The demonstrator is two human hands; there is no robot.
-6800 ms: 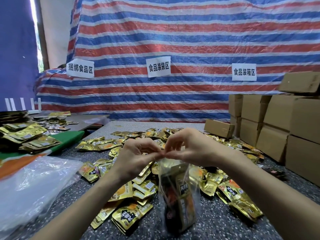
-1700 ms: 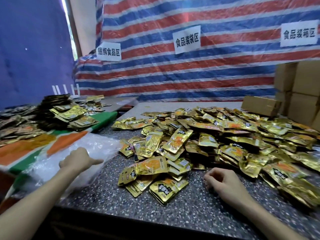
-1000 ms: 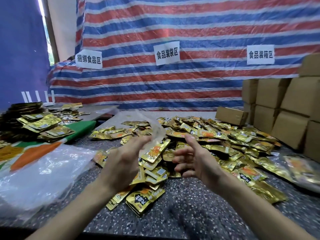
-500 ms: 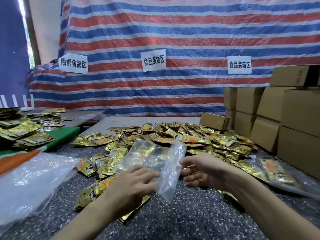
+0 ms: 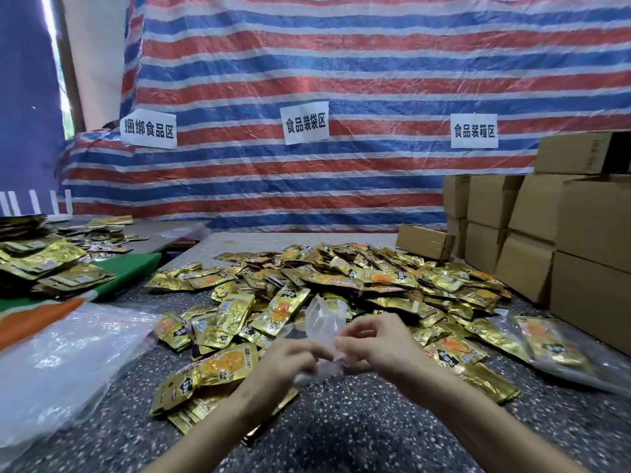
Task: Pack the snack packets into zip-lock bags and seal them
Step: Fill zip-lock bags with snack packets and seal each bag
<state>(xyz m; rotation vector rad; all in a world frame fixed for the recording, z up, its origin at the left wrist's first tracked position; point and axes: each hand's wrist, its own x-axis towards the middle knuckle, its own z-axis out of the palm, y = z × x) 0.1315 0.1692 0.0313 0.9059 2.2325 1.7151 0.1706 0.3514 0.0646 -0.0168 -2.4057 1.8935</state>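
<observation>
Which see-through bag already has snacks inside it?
The filled bag lying on the table at the right, by the cardboard boxes: gold packets show through it. The held bag, between left hand and right hand, looks empty.

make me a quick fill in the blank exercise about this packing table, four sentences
1. The left hand and right hand together hold a clear zip-lock bag that is ___.
2. The snack packets heaped on the table are ___ in colour.
3. The cardboard boxes are stacked on the person's ___ side.
4. The striped tarp carries ___ white signs.

Missing words: empty; gold; right; three
</observation>
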